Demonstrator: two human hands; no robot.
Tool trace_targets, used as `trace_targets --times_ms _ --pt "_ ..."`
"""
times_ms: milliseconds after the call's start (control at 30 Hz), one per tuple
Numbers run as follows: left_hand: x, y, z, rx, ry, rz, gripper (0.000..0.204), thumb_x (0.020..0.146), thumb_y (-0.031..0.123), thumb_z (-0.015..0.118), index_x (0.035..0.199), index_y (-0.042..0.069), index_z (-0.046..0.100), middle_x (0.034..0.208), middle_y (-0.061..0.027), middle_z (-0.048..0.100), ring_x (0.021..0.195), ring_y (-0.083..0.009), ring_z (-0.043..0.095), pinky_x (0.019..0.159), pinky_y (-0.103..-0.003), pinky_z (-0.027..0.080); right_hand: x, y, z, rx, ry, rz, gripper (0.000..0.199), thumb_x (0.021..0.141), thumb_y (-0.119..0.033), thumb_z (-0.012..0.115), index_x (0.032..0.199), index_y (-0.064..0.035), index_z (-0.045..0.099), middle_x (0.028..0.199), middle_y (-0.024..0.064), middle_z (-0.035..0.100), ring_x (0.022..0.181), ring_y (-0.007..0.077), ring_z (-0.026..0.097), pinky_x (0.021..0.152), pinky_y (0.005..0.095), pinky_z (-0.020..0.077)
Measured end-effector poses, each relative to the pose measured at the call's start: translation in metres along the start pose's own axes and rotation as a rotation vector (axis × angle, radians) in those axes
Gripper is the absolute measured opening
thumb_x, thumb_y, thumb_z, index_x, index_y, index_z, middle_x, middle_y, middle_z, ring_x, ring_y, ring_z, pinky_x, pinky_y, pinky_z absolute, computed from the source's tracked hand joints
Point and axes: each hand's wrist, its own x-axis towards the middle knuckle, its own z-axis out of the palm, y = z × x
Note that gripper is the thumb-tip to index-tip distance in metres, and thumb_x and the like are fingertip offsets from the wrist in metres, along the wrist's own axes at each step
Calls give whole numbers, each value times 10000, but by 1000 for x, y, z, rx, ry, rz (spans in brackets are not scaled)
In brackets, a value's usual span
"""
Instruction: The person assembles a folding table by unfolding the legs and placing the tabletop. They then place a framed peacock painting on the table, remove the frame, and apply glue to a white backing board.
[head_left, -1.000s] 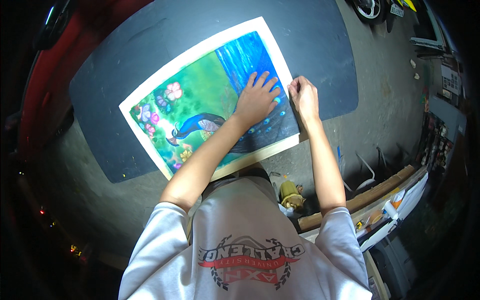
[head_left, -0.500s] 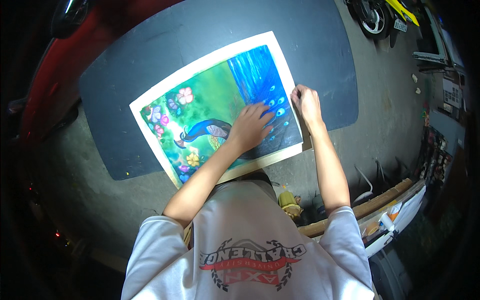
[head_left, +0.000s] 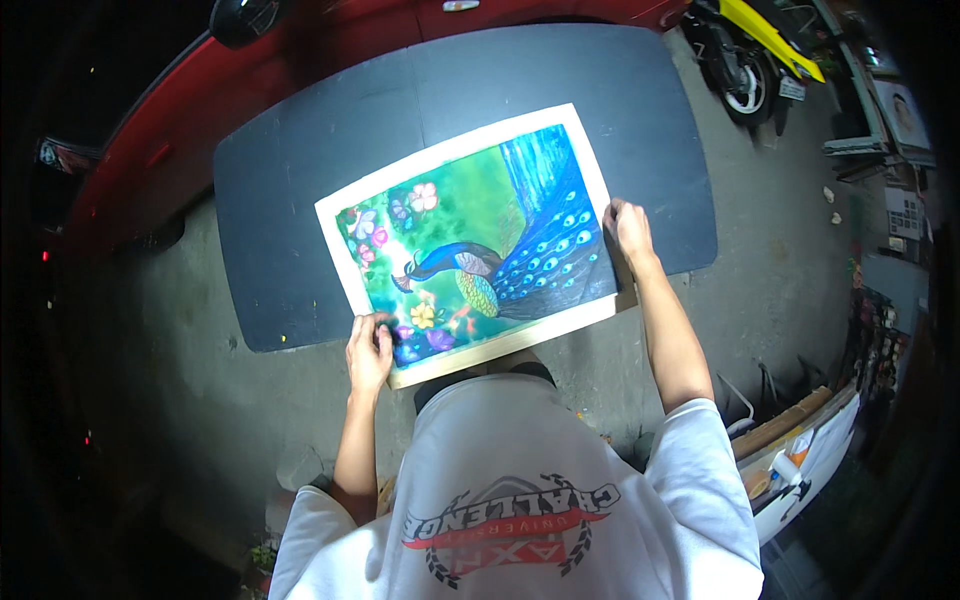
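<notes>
A peacock painting (head_left: pixel 455 262) with a white border lies tilted at the near side of the dark table, partly past its near edge. It shows a blue bird, spotted tail feathers and flowers on green. A pale strip or board edge shows along its near side. My left hand (head_left: pixel 369 352) is closed on the lower left edge, with its fingers at the border. At the right edge, my right hand (head_left: pixel 630 230) is closed on the border, its fingers curled and partly hidden.
The dark grey table (head_left: pixel 290 180) has rounded corners. A red car (head_left: pixel 330 40) stands along its far side. At the far right is a yellow motorcycle (head_left: pixel 750 70). Low on the right, a shelf-like white surface (head_left: pixel 810 470) holds small items. Grey concrete floor (head_left: pixel 230 420) surrounds the table.
My left hand has gone from the middle of the painting to its lower left edge. The whole painting now shows, and the head view has shifted. My right hand stays at the right edge.
</notes>
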Motion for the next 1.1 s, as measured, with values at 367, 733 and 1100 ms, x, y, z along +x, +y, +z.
trace_targets --times_ms 367,733,1100 --pt "-74 5 17 -160 -154 268 200 864 44 562 1048 36 640 803 -117 529 664 -239 519 635 -350 453 -352 97 41 369 238 620 232 906 -216 625 922 4 698 863 192 713 807 309 687 738 428 517" --pt "-98 204 130 -962 -1011 -168 326 953 353 587 1042 40 593 791 -60 561 718 -206 550 821 -388 493 -594 122 192 624 -76 871 252 807 -203 632 969 -27 710 1015 221 695 963 352 675 821 438 517" --pt "-190 477 300 -1547 -1757 -481 671 988 603 336 1173 0 563 1109 -186 643 1064 -337 613 890 -424 492 -609 290 89 740 246 995 279 910 -281 638 941 -4 654 785 157 677 717 287 665 676 397 515"
